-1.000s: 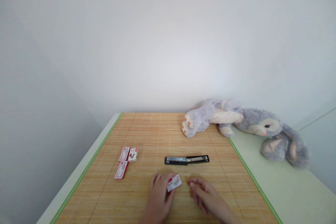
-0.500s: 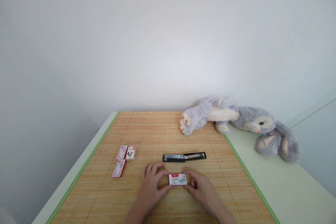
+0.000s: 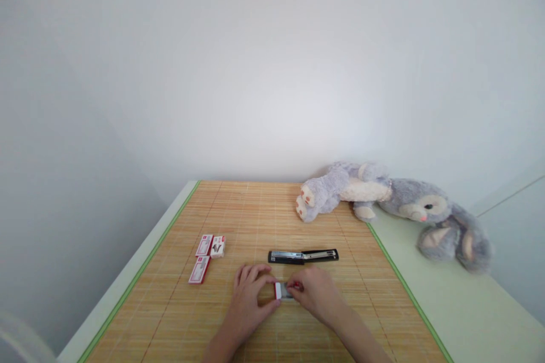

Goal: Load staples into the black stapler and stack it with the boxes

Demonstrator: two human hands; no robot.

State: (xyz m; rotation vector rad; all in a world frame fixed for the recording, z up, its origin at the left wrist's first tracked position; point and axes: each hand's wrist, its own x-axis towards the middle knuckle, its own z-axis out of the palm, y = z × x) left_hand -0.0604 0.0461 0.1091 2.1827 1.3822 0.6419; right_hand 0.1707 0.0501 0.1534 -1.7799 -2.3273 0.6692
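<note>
Both hands meet over a small red and white staple box (image 3: 283, 290) low on the bamboo mat (image 3: 264, 215). My left hand (image 3: 250, 298) pinches the box's left end between thumb and fingers. Fingers of my right hand (image 3: 313, 293) close over the box's right part and hide most of it. Just beyond the hands lies a black stapler (image 3: 303, 256), opened out flat, with its metal channel showing.
Three more red and white staple boxes (image 3: 208, 254) lie in a cluster at the mat's left. A grey plush rabbit (image 3: 395, 204) sprawls at the back right, half on the mat, half on the pale green table (image 3: 464, 306). A white wall stands behind.
My right hand came in from the right, took the box's other end, then slid further over it. The box went from tilted in my left hand to level between both.
</note>
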